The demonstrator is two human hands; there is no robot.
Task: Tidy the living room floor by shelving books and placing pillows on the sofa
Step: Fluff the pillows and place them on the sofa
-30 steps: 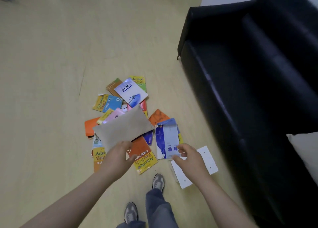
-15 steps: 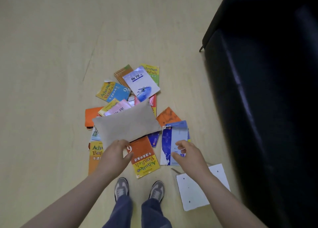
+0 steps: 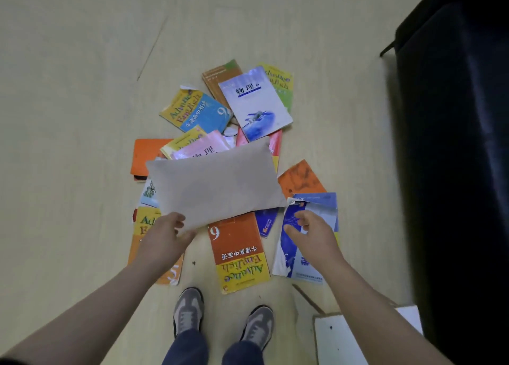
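Many books [image 3: 256, 103] under pillow [image 3: 217, 183]; left fingers [image 3: 173, 220] pinch it, right fingers [image 3: 305, 218] slack; sofa [image 3: 454, 144] beside.

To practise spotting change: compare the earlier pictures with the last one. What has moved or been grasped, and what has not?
The right hand has crept forward over the blue book; whether it grips it is unclear. The feet have drawn level. The left hand still grips the pillow over the unmoved books.
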